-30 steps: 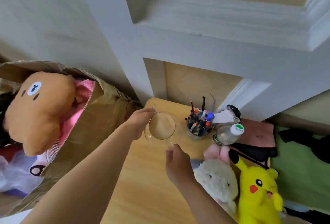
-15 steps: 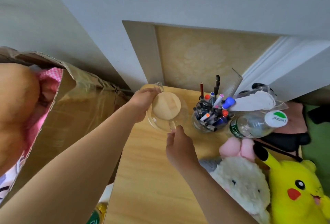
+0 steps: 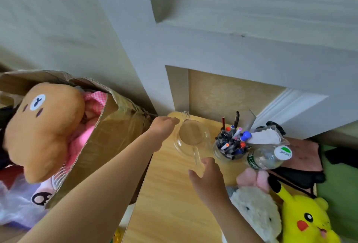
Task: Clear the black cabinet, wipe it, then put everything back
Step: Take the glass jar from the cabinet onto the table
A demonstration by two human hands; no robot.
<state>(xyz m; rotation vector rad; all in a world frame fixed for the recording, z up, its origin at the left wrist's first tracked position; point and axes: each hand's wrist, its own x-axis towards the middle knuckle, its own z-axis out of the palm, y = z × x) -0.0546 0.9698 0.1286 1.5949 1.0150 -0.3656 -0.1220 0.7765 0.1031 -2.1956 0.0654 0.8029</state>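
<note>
A clear glass jug (image 3: 193, 136) with a spout and a handle stands at the back of the light wooden table (image 3: 170, 194). My left hand (image 3: 163, 129) reaches in from the left and pinches the jug's rim beside the spout. Just in front of the jug's handle, my right hand (image 3: 208, 175) hovers with its fingers loosely spread and holds nothing.
Right of the jug stand a glass jar of pens (image 3: 231, 144) and a lying plastic bottle (image 3: 265, 157). A white plush (image 3: 257, 211) and a yellow plush (image 3: 308, 221) sit at the table's right front. A cardboard box (image 3: 108, 136) with a brown bear plush (image 3: 42, 126) stands left.
The view has tilted up again. The jug has turned, its handle now toward me, and my right hand has come off it and drawn back a little.
</note>
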